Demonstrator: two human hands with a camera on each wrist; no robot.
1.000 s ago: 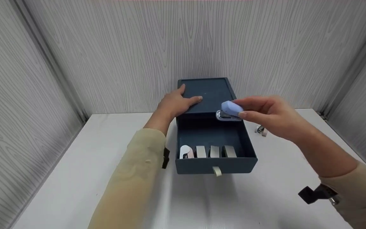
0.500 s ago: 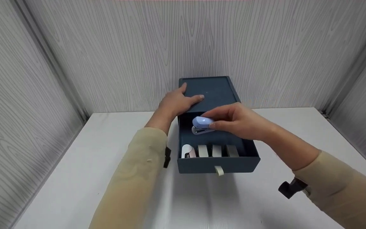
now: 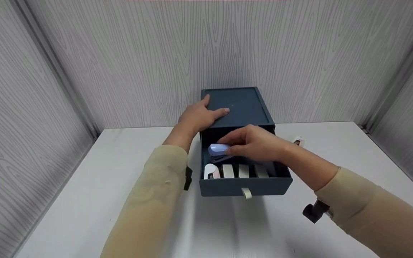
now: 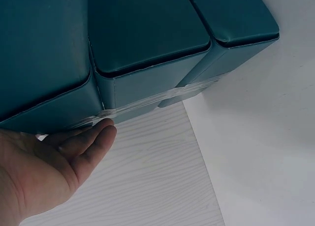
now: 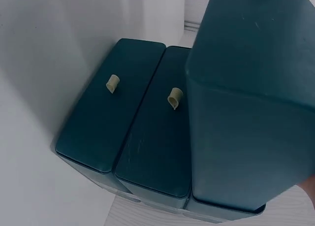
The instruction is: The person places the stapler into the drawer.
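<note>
The blue stapler [image 3: 218,150] is pinched in the curled fingers of my right hand [image 3: 255,145], held just inside the open drawer [image 3: 246,186], over its back part. Just in front of my fingers, a row of small staplers [image 3: 235,171] stands against the drawer's front wall. My left hand [image 3: 199,116] rests flat, fingers straight, on top of the dark teal box [image 3: 240,104]. Beyond my right hand, another small stapler [image 3: 298,140] lies on the white surface [image 3: 84,200].

Stapler [image 3: 218,150] in open drawer [image 3: 244,187]
</note>
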